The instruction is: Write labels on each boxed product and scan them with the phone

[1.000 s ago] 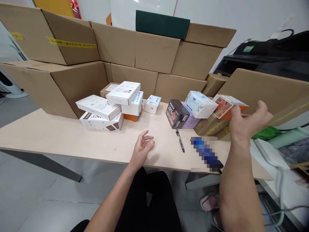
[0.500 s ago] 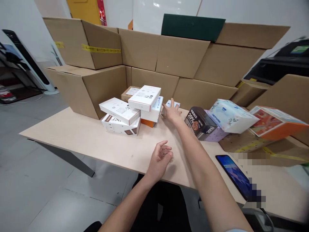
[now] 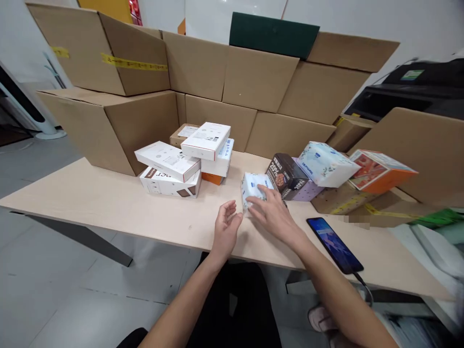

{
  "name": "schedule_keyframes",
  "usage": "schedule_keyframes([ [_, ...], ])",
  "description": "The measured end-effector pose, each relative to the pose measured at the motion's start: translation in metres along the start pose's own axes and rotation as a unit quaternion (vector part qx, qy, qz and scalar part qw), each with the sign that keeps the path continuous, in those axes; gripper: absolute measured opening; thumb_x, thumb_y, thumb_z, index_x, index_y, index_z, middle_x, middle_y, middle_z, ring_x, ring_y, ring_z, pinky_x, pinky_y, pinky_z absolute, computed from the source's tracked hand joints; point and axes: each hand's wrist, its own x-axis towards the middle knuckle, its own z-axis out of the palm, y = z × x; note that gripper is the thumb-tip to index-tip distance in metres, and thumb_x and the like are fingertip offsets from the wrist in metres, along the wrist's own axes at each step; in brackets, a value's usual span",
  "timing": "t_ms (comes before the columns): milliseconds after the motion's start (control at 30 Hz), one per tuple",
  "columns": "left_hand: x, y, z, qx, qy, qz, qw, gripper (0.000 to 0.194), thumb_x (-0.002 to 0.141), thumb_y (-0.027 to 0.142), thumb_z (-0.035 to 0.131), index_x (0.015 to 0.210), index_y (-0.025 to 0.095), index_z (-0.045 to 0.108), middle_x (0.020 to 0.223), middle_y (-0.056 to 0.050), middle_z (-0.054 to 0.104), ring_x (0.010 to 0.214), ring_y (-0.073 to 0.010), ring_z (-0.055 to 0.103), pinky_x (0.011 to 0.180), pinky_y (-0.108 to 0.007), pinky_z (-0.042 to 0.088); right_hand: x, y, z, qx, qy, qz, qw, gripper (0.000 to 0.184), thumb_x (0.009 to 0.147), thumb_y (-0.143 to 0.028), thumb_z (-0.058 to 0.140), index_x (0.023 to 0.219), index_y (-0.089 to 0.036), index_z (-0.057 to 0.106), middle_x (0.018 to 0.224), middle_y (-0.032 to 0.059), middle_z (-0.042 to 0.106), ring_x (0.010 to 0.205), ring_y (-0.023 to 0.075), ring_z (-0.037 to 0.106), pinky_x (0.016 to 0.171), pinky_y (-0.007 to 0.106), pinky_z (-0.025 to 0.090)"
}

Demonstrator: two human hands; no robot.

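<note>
Near the middle of the table a small white-and-blue tissue pack (image 3: 253,183) sits in the grip of my right hand (image 3: 274,213). The fingers lie over its top and near side, and the thumb is out of sight. To the left of the pack, my left hand (image 3: 226,233) hovers by the table's front edge, loosely curled with fingers apart, holding nothing. Just behind my right hand stands a dark brown box (image 3: 284,174) marked 20%, beside a purple box (image 3: 306,188). A larger flowered tissue pack (image 3: 324,163) rests tilted on the purple box.
Left of centre, white flat boxes (image 3: 166,159) are stacked with other packages. An orange box (image 3: 384,171) lies on a carton at the right. A phone (image 3: 333,244) with a cable lies near the front edge. Large cardboard boxes (image 3: 141,125) wall the back and left.
My right hand went from the orange box to the small tissue pack at the back, took hold of it and brought it nearer. My left hand has hardly moved; the camera view turned.
</note>
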Motion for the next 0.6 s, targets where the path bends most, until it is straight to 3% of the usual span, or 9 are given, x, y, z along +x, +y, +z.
schedule_keyframes([
  [133, -0.003, 0.005, 0.003, 0.075, -0.014, 0.020, 0.997, 0.045, 0.088, 0.047, 0.062, 0.125, 0.022, 0.055, 0.128, -0.011, 0.058, 0.119, -0.0243, 0.056, 0.103, -0.041, 0.045, -0.056, -0.010, -0.014, 0.098, 0.068, -0.026, 0.992, 0.043, 0.095, -0.047, 0.051, 0.135, -0.033, 0.058, 0.156, 0.0095, 0.031, 0.140, 0.0333, 0.035, 0.109, 0.054, 0.040],
  [200, -0.006, 0.006, 0.004, 0.112, -0.008, 0.029, 0.993, 0.050, 0.090, 0.052, 0.058, 0.130, 0.021, 0.053, 0.134, -0.013, 0.054, 0.120, -0.0254, 0.055, 0.102, -0.041, 0.045, -0.061, -0.005, -0.017, 0.147, 0.150, 0.042, 0.977, 0.050, 0.095, -0.053, 0.049, 0.137, -0.027, 0.055, 0.151, 0.0135, 0.038, 0.135, 0.0308, 0.043, 0.105, 0.048, 0.044],
  [267, -0.009, 0.006, 0.007, 0.147, -0.004, 0.039, 0.988, 0.053, 0.091, 0.054, 0.055, 0.131, 0.019, 0.053, 0.137, -0.015, 0.051, 0.120, -0.0264, 0.055, 0.102, -0.042, 0.046, -0.058, 0.005, -0.016, 0.183, 0.182, 0.143, 0.955, 0.056, 0.095, -0.059, 0.042, 0.133, -0.020, 0.057, 0.136, 0.0167, 0.055, 0.119, 0.0299, 0.056, 0.095, 0.045, 0.049],
  [333, -0.011, 0.005, 0.010, 0.185, -0.015, 0.057, 0.981, 0.052, 0.091, 0.054, 0.055, 0.129, 0.019, 0.056, 0.134, -0.015, 0.054, 0.118, -0.0275, 0.056, 0.103, -0.044, 0.044, -0.050, 0.014, -0.013, 0.215, 0.114, 0.198, 0.949, 0.058, 0.095, -0.063, 0.036, 0.121, -0.019, 0.063, 0.112, 0.0146, 0.068, 0.099, 0.0288, 0.064, 0.086, 0.043, 0.050],
  [433, -0.011, 0.003, 0.012, 0.225, -0.034, 0.083, 0.970, 0.052, 0.088, 0.051, 0.063, 0.129, 0.019, 0.058, 0.131, -0.015, 0.058, 0.124, -0.0307, 0.053, 0.109, -0.048, 0.038, -0.042, 0.020, -0.005, 0.272, 0.002, 0.184, 0.945, 0.054, 0.094, -0.062, 0.038, 0.104, -0.019, 0.069, 0.093, 0.0089, 0.073, 0.086, 0.0264, 0.066, 0.081, 0.040, 0.051],
  [500, -0.010, 0.002, 0.012, 0.210, -0.050, 0.095, 0.972, 0.057, 0.086, 0.047, 0.066, 0.134, 0.019, 0.054, 0.136, -0.014, 0.057, 0.130, -0.0311, 0.050, 0.112, -0.048, 0.035, -0.042, 0.019, 0.002, 0.346, 0.009, 0.151, 0.926, 0.049, 0.094, -0.058, 0.044, 0.114, -0.020, 0.067, 0.102, 0.0075, 0.073, 0.092, 0.0252, 0.067, 0.082, 0.038, 0.052],
  [600, -0.009, 0.003, 0.011, 0.144, -0.089, 0.118, 0.979, 0.062, 0.085, 0.040, 0.068, 0.141, 0.021, 0.047, 0.144, -0.012, 0.051, 0.136, -0.0285, 0.046, 0.114, -0.044, 0.036, -0.048, 0.013, 0.013, 0.467, 0.086, 0.105, 0.874, 0.053, 0.093, -0.051, 0.052, 0.136, -0.021, 0.054, 0.132, 0.0088, 0.065, 0.114, 0.0242, 0.064, 0.094, 0.037, 0.052],
])
